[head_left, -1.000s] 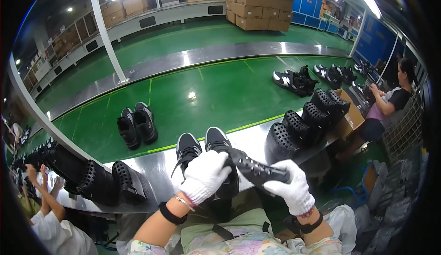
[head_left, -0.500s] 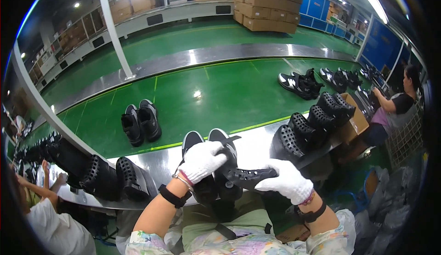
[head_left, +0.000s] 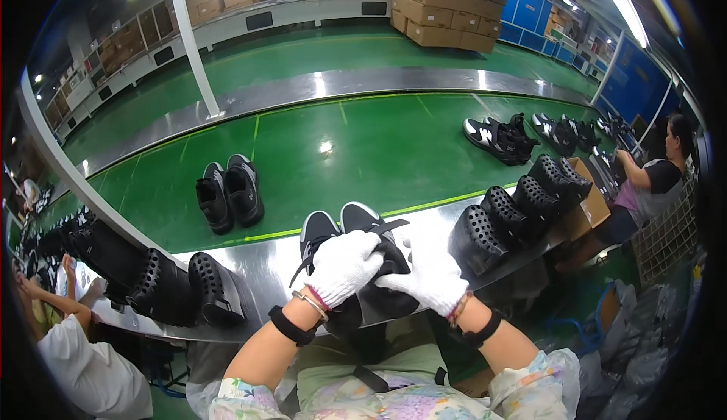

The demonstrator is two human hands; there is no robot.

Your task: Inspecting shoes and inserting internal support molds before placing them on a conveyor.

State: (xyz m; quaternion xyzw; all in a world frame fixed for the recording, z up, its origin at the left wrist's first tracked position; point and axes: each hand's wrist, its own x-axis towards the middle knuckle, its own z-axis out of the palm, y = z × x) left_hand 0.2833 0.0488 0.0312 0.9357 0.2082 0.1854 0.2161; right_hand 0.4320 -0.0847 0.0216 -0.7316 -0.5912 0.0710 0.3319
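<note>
A pair of black sneakers with grey-edged toes stands before me on the metal bench, the left sneaker (head_left: 319, 225) beside the right sneaker (head_left: 360, 215). My left hand (head_left: 344, 267), in a white knit glove, is closed on the upper of the right sneaker. A loose black lace (head_left: 390, 225) sticks out past its fingers. My right hand (head_left: 432, 272), gloved too, is closed over that sneaker's opening, thumb pointing left. Between the hands shows a dark piece, apparently the black shoe insert (head_left: 392, 259); its holes are covered.
Perforated black shoe inserts stand in a row at right (head_left: 482, 232) and at left (head_left: 216, 287). Another sneaker pair (head_left: 229, 193) sits on the green surface (head_left: 318, 170), with more sneakers (head_left: 500, 140) farther right. A cardboard box (head_left: 589, 200) and a seated person (head_left: 655, 174) are at right.
My right hand has moved left and turned, bringing the perforated insert from beside the sneaker down to its opening. My left hand has shifted slightly right and stays on the sneaker.
</note>
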